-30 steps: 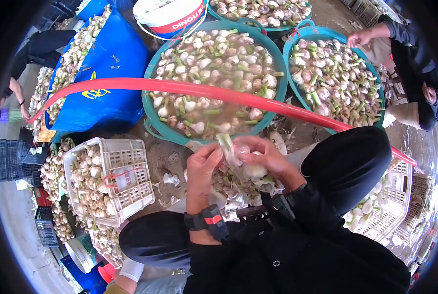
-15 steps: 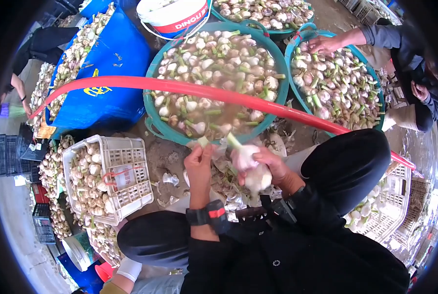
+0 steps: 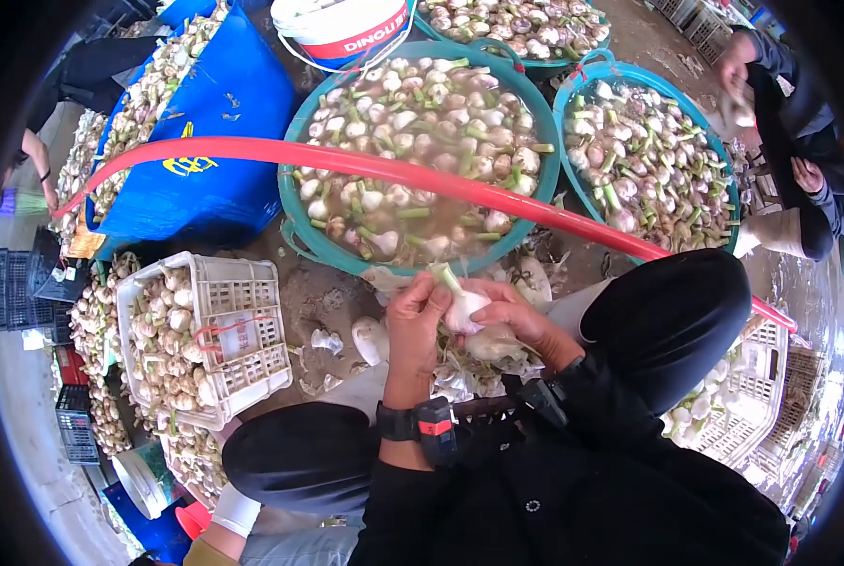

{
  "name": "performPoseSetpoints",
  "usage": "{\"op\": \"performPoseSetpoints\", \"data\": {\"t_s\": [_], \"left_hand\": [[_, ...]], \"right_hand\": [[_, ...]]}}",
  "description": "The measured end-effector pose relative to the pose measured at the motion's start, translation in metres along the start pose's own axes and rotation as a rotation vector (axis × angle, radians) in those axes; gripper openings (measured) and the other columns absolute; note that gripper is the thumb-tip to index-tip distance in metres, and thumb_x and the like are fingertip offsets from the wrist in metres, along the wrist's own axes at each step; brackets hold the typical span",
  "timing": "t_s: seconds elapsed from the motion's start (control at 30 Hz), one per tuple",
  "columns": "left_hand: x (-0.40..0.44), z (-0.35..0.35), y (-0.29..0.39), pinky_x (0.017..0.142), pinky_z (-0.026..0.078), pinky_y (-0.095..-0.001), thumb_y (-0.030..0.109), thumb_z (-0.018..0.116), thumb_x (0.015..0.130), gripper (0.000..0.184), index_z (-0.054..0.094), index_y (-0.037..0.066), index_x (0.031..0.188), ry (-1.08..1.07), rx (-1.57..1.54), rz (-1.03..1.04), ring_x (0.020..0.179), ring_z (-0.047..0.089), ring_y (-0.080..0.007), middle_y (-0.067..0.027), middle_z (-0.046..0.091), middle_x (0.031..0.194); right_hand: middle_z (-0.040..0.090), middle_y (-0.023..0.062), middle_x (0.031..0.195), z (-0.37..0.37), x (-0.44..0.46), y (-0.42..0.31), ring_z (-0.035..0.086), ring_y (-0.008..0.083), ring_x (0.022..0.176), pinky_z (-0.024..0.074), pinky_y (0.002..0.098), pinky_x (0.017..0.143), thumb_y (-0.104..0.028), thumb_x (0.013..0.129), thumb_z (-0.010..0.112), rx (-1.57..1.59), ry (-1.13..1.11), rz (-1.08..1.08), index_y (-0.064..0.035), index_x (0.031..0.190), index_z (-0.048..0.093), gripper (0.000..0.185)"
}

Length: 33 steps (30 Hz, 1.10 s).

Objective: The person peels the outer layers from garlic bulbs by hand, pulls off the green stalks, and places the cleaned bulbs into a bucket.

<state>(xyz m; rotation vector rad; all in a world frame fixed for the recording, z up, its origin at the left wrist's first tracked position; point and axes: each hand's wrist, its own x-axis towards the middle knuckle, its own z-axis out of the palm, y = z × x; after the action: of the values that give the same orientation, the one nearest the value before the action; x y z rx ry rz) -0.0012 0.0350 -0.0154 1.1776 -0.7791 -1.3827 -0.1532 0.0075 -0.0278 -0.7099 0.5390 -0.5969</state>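
Observation:
A whitish-pink garlic bulb with a short green stem is held upright between my two hands, over my lap. My left hand pinches it at the side, close to the stem. The fingers of my right hand are closed around its other side. Under that hand is a second pale bulb, partly covered by the fingers. Loose garlic skins lie below my hands. Just beyond them stands a teal tub of garlic bulbs in murky water.
A red hose crosses over the tub. At left are a white crate of garlic and a blue container. Another teal tub stands right, near a seated person's hand. A white bucket stands behind.
My left hand has moved right and now touches the bulb in my right hand; the light-green piece it pinched is no longer visible. The other person's hand has left the right tub.

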Motion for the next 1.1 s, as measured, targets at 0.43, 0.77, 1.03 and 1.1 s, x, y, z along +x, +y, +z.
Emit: {"op": "performPoseSetpoints", "data": {"t_s": [0.43,0.77,1.03,1.1], "left_hand": [[0.003,0.002,0.007,0.062,0.041,-0.024,0.008,0.053,0.084,0.012,0.056,-0.003,0.085,0.205,0.824,0.373,0.066,0.051,-0.0118,-0.0026,0.058,0.078],[0.008,-0.007,0.007,0.068,0.043,-0.0321,0.011,0.054,0.078,0.014,0.056,0.0,0.087,-0.056,0.594,0.402,0.081,0.055,-0.0279,-0.0122,0.057,0.086],[0.006,-0.01,-0.002,0.06,0.044,-0.032,0.009,0.054,0.079,0.012,0.057,0.0,0.086,0.18,0.786,0.165,0.065,0.057,-0.026,-0.0138,0.055,0.071],[0.007,-0.011,-0.001,0.059,0.044,-0.032,0.009,0.053,0.079,0.012,0.056,0.0,0.087,0.175,0.734,0.158,0.065,0.056,-0.0267,-0.0137,0.056,0.073]], "right_hand": [[0.058,0.0092,0.096,0.001,0.003,0.01,0.057,0.0142,0.084,0.0456,0.026,0.075,-0.012,0.071,0.066,-0.001,0.113,0.011,0.0011,0.115,0.044,0.051],[0.059,0.0061,0.094,0.005,-0.001,0.008,0.056,0.0111,0.085,0.0444,0.025,0.075,-0.017,0.072,0.068,-0.237,0.199,-0.069,-0.001,0.113,0.049,0.048],[0.059,0.0053,0.095,-0.004,-0.001,0.014,0.054,0.0107,0.086,0.043,0.0252,0.076,-0.02,0.072,0.068,-0.497,0.138,-0.121,-0.0005,0.113,0.05,0.049],[0.058,0.0067,0.097,-0.003,0.0,0.013,0.054,0.0115,0.087,0.0427,0.0257,0.078,-0.025,0.077,0.064,-0.535,0.15,-0.233,0.0005,0.113,0.05,0.046]]}}
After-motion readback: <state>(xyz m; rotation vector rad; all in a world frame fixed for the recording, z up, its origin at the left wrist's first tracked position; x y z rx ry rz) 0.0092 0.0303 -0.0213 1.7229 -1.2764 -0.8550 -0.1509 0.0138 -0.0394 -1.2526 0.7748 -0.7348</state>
